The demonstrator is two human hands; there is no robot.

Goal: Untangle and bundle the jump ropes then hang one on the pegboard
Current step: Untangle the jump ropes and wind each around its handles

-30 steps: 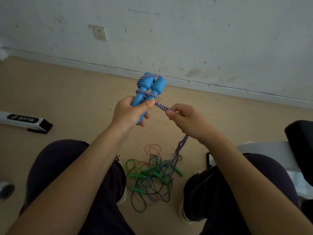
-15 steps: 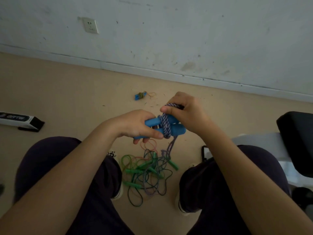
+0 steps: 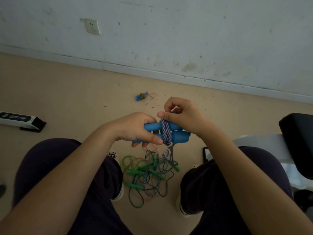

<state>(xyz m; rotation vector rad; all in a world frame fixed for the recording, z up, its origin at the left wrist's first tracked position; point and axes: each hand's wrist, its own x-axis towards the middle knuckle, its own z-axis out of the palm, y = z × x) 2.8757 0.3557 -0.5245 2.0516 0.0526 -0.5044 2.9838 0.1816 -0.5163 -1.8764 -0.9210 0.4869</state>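
A: Where are the two blue plastic jump-rope handles (image 3: 177,133)?

B: Side by side above the floor. The left hand (image 3: 135,128) grips them, fingers curled round.

A: The right hand (image 3: 183,116)?

B: Its fingers pinch the purple-white braided rope (image 3: 166,133) wrapped round both handles. A green tangle of ropes (image 3: 149,173) lies on the beige floor (image 3: 67,92) between the feet.

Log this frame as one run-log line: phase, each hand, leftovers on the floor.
phase: wrapping cord | left hand: grips blue handles | right hand: pinches striped cord over handles | floor: green rope tangle
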